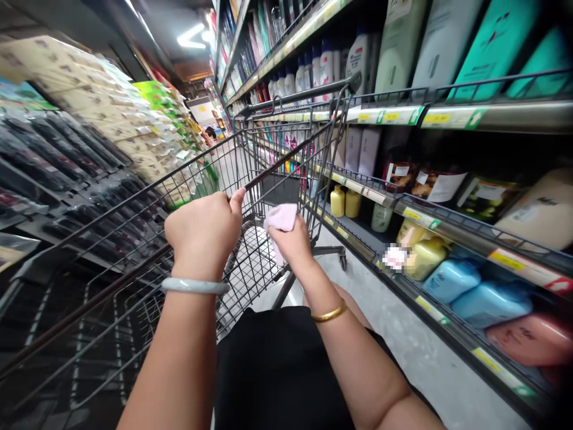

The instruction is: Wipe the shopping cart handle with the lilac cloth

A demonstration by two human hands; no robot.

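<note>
My left hand (203, 230), with a pale bangle at the wrist, is closed around the top rail of a dark wire shopping cart (278, 165). Close by on the right, my right hand (295, 243) grips a pale pink cloth (283, 216) against the side of the cart. One part of the cloth sticks up above the fingers and another hangs below them. The cart's handle bar (308, 94) is at the far end, near the shelves. Through the wire side, the cart's lower part shows beneath my hands.
A shelf rack (452, 116) of bottles and jars runs along the right, with yellow pump bottles (338, 202) and blue bottles (487, 301) low down. Packaged goods (89, 107) hang in rows on the left. Grey floor (447, 364) lies between the cart and the right rack.
</note>
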